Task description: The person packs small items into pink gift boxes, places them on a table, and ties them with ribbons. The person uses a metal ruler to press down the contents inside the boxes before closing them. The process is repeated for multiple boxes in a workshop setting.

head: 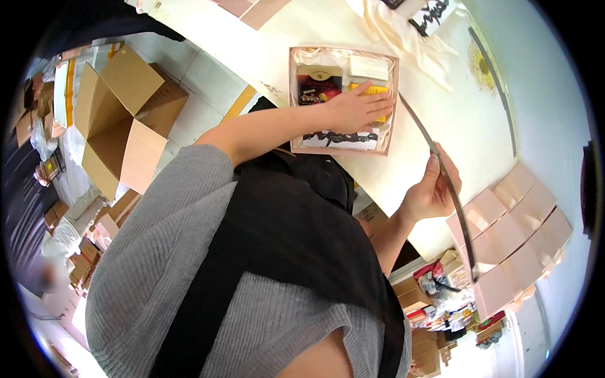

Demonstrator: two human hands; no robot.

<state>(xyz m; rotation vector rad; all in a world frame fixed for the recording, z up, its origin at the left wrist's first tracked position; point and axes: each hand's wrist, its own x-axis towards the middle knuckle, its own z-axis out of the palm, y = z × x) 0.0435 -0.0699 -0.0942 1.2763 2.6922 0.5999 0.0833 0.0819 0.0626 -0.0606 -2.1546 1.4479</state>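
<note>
My left hand (358, 109) lies flat with fingers spread across a yellow printed box (376, 90), palm down. Both are inside a pink gift box (292, 137) lined with pale satin. Beside the hand in that box sit a black and red printed tin or box (319, 81) and a pale small box (368, 69). Along the near side lies a white item with black brush-like marks (340, 139), partly under my wrist. My right hand (437, 186) grips a long thin dark strip (453, 196) between thumb and fingers. Whether this is a strip or a panel seen edge-on, I cannot tell.
Stacked pink boxes (505, 236) stand at the table's right. Cream satin cloth (401, 40) and another black-marked white item (432, 16) lie at the back. A large open cardboard carton (106, 141) is on the floor at left. The white table (255, 56) ends beside me.
</note>
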